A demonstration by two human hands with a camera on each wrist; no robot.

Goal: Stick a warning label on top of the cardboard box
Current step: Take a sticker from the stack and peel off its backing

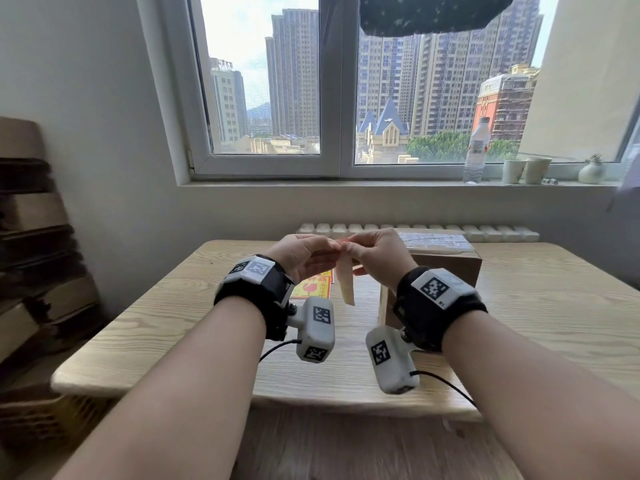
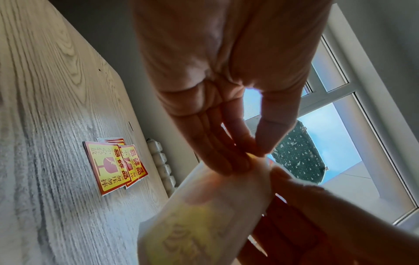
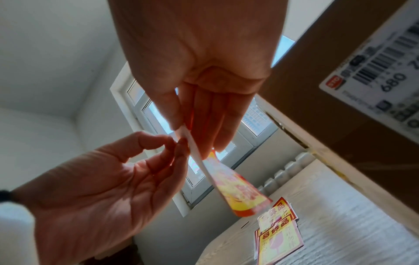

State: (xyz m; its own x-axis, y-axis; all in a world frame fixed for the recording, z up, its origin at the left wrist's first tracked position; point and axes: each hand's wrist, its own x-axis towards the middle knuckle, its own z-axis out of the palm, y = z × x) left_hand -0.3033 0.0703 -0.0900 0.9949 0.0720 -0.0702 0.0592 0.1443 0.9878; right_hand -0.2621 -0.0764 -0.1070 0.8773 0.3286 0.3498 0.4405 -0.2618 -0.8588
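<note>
While both hands are raised over the table point(image 1: 519, 306), left hand point(image 1: 304, 256) and right hand point(image 1: 377, 254) each pinch the top edge of one warning label point(image 1: 346, 285), which hangs down. Spare labels point(image 2: 113, 165) lie flat on the table, left of the cardboard box point(image 1: 446, 261).
</note>
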